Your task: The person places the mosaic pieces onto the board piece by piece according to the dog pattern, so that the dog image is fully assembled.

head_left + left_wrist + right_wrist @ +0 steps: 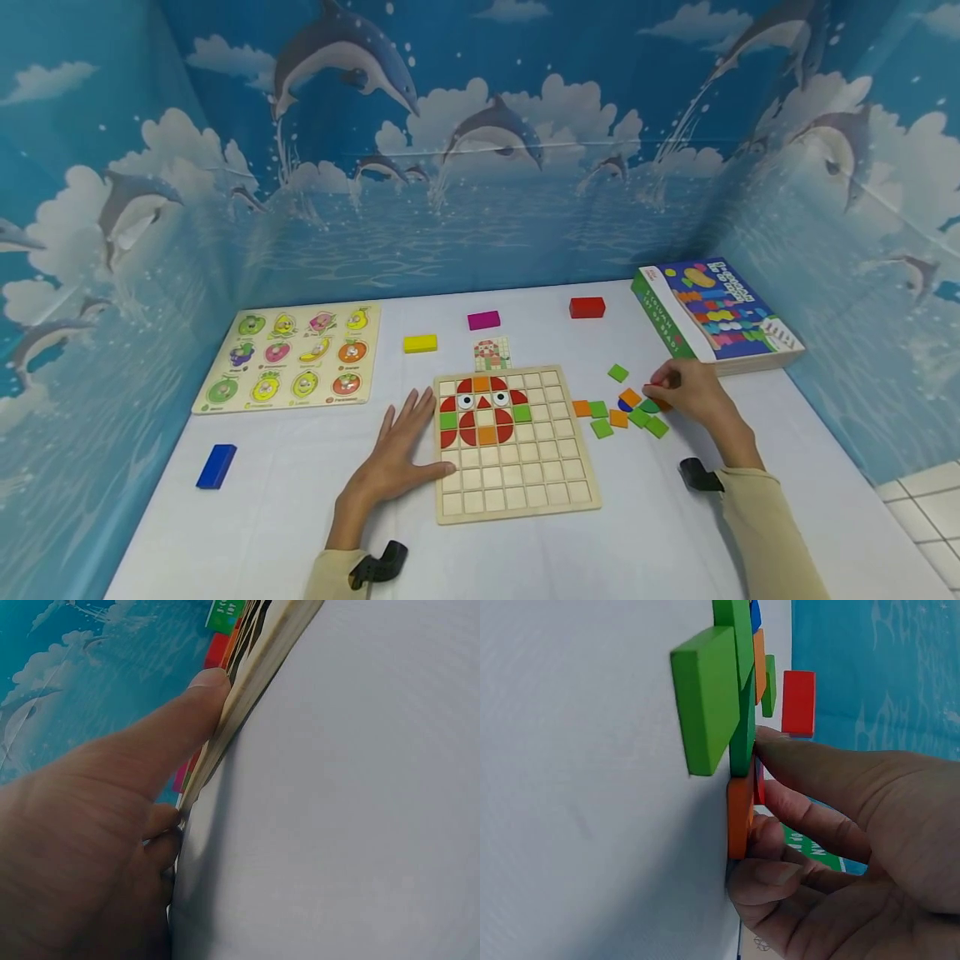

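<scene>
A wooden grid board [517, 479] lies in front of me, with red, orange, green and eye-printed pieces set in its upper left cells. My left hand [401, 458] rests along the board's left side, fingers spread and thumb touching its edge. To the right of the board, my right hand [701, 398] pinches a small red piece [760, 784] between thumb and forefinger, largely hidden by the fingers. Close to those fingertips lie an orange tile [739, 817] and a loose pile of green tiles [657, 427], more orange tiles [618, 418] and a partly covered blue piece.
A small pattern card [492, 354] touches the board's far edge. Behind stand yellow [420, 343], magenta [483, 320] and red [587, 307] blocks. A fruit puzzle board [288, 358] and blue block [217, 466] lie left; a colourful box [716, 312] sits back right.
</scene>
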### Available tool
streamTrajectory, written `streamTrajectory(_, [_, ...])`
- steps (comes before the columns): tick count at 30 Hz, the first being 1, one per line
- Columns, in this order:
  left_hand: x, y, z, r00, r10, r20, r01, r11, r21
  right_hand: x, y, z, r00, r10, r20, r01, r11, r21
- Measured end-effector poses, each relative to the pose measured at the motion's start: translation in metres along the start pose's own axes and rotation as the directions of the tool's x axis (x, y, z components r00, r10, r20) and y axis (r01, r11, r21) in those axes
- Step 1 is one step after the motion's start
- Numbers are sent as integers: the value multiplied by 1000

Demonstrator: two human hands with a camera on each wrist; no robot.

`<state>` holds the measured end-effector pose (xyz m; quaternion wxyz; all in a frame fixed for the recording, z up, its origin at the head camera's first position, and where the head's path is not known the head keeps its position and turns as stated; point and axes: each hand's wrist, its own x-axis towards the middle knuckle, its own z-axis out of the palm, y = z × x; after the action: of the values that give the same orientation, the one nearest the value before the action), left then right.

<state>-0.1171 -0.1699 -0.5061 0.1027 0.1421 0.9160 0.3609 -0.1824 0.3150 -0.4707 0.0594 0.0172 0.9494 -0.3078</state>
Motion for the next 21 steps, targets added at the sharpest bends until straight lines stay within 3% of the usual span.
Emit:
streamTrajectory(12, [1,1,0,1000,-11,0,11,1000,7,-3,-3,-6,995,88,38,-87,996,-27])
streamTrajectory(17, [1,2,0,1000,-13,-3,13,1000,4,-2,3,-6,997,70,36,-69,997,-31])
streamTrajectory(21, [1,2,0,1000,-11,-2,11,1000,0,-3,8,-5,1000,9,11,-9,1000,5])
